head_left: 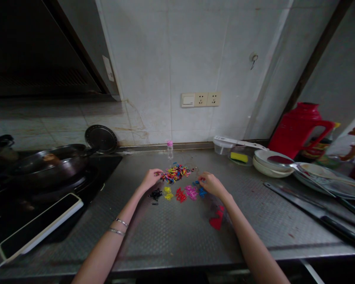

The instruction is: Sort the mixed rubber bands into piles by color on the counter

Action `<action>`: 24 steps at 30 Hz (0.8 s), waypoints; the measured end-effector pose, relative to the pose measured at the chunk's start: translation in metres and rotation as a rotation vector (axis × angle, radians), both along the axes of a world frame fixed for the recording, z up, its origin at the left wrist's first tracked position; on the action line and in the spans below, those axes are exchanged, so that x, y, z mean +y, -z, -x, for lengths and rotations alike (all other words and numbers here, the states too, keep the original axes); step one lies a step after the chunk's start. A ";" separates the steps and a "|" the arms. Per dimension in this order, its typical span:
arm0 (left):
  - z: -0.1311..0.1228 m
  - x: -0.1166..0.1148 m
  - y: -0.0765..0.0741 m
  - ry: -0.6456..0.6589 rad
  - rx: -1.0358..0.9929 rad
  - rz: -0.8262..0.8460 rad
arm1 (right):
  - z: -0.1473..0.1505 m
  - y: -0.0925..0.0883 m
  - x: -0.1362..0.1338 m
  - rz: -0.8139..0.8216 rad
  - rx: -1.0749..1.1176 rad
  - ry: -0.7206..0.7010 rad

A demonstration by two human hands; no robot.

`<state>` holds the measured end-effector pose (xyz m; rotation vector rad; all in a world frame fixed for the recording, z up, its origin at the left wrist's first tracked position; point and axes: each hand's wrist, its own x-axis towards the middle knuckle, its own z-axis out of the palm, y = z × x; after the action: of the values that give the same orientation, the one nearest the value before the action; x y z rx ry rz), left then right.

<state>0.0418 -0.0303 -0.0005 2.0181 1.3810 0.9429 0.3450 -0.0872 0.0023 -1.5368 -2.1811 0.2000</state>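
Observation:
A mixed pile of small coloured bands [177, 172] lies on the steel counter [177, 232]. In front of it sit sorted little heaps: black [156, 194], yellow [168, 193], red [180, 195], pink [191, 192] and blue [201, 192]. My left hand [150, 179] rests at the pile's left edge, fingers curled and pinching at the bands. My right hand [211, 184] is at the pile's right side above the blue heap, fingers curled on something small I cannot make out. A red heart-shaped piece [216, 221] lies under my right forearm.
A small clear bottle with a pink cap [170, 149] stands behind the pile. At left are a wok [47, 161] on the stove and a phone [40, 225]. At right are stacked plates [272, 161], a sponge [239, 157], a red thermos [298, 126] and a long knife [310, 209].

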 end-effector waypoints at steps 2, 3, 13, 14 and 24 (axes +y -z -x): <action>0.000 0.001 0.001 -0.003 -0.009 -0.005 | 0.000 0.001 0.000 -0.006 0.004 0.003; 0.000 0.001 0.001 -0.004 -0.011 -0.011 | 0.000 0.001 0.000 -0.010 0.006 0.002; -0.017 -0.012 -0.012 0.031 0.001 -0.081 | 0.000 -0.002 -0.003 -0.011 0.003 0.014; -0.024 -0.016 -0.013 0.053 -0.026 -0.067 | 0.000 -0.002 -0.003 -0.013 0.004 0.019; -0.098 -0.053 -0.005 0.394 -0.045 0.165 | -0.002 -0.003 -0.002 -0.011 0.016 0.015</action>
<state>0.1401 -0.0831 0.0045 2.0261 0.9509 0.6713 0.3467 -0.0888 0.0048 -1.5396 -2.1544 0.1954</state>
